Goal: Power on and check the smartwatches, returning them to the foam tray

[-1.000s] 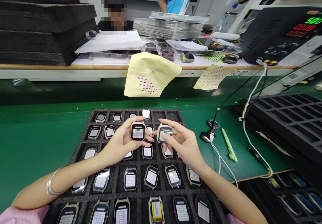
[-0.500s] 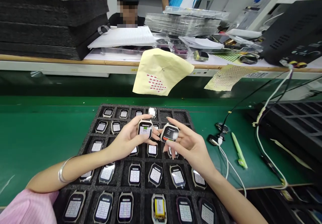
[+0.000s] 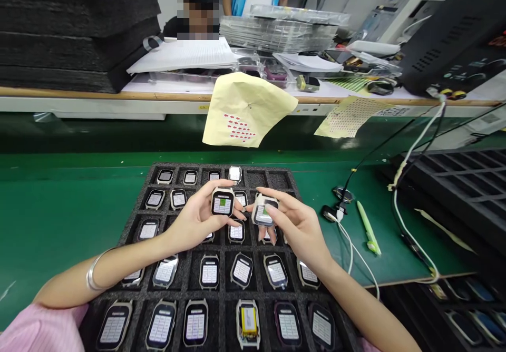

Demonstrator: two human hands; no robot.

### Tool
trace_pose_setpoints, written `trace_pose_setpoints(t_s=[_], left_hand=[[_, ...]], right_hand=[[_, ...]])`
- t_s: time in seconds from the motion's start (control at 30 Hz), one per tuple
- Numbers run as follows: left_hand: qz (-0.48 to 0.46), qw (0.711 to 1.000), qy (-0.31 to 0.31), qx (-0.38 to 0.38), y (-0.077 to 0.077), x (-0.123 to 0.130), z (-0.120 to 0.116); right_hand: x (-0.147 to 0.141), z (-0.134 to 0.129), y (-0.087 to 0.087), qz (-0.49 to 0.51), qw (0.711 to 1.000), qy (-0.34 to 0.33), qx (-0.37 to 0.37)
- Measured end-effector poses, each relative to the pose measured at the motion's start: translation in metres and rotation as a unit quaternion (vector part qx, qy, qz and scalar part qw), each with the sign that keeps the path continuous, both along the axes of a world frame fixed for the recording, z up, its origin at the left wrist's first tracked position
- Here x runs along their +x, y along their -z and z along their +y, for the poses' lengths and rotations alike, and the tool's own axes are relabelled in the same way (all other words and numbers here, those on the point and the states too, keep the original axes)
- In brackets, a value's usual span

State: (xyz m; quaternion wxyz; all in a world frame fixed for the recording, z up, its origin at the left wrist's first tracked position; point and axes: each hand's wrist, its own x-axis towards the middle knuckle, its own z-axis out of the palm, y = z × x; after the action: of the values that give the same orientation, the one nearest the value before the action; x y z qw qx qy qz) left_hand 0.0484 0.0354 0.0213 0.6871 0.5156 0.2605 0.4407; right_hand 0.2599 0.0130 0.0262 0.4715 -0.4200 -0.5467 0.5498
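My left hand [image 3: 205, 209] is closed around a smartwatch body [image 3: 222, 202] without a strap, its lit screen showing a white grid with a green patch. Beside it, my right hand [image 3: 292, 217] grips a second smartwatch [image 3: 264, 211], with the thumb over its pale lit screen. Both are held above a black foam tray [image 3: 185, 267] with square compartments. Strapless watches with lit grid screens lie in most of the visible compartments. One watch [image 3: 248, 323] in the front row shows a yellow battery in its case. My hands hide part of the tray's middle.
Black foam stacks [image 3: 71, 36] stand on the shelf at left, clear plastic trays [image 3: 280, 30] in the middle. A green pen [image 3: 368, 228], white cable [image 3: 351, 252] and charging pucks [image 3: 332, 214] lie at right, beside more black trays [image 3: 454, 199]. Two people are behind the shelf.
The right-hand watch's screen has gone from a dark page to a pale one, and my right thumb has moved up onto it. The person in blue has shifted left in view.
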Motion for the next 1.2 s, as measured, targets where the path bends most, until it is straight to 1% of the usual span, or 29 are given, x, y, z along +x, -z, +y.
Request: trace_pose_setpoints(t_s=[0.07,0.2,0.3,0.37,0.53,0.73,0.87,1.03,1.2], left_hand=[[0.003,1.0,-0.007,-0.005,0.0,0.0,0.001],[0.024,0.999,-0.02,-0.015,0.002,0.002,0.003],[0.031,0.999,-0.027,-0.02,0.003,0.001,0.004],[0.019,0.999,-0.026,-0.015,0.003,0.0,0.004],[-0.013,1.0,0.004,-0.008,0.003,0.0,0.002],[0.006,0.999,-0.006,-0.031,0.007,0.002,0.002],[0.016,1.0,-0.001,-0.027,0.009,0.003,0.003],[0.024,0.999,0.005,-0.022,0.009,0.003,0.001],[0.027,0.999,0.014,-0.017,0.006,0.002,-0.001]], right_hand=[[0.001,-0.001,0.001,-0.002,1.0,-0.011,0.0],[0.005,-0.001,0.004,0.043,0.997,-0.068,-0.004],[0.006,-0.002,0.002,0.052,0.994,-0.09,-0.016],[0.004,-0.003,0.001,0.047,0.995,-0.088,-0.019],[0.003,-0.002,0.0,0.027,0.997,-0.067,-0.011],[0.011,-0.002,0.003,0.03,0.995,-0.089,-0.017],[0.013,-0.004,0.005,0.051,0.994,-0.098,-0.022],[0.011,-0.001,0.008,0.062,0.993,-0.097,-0.008],[0.01,-0.001,0.009,0.039,0.996,-0.076,-0.01]])
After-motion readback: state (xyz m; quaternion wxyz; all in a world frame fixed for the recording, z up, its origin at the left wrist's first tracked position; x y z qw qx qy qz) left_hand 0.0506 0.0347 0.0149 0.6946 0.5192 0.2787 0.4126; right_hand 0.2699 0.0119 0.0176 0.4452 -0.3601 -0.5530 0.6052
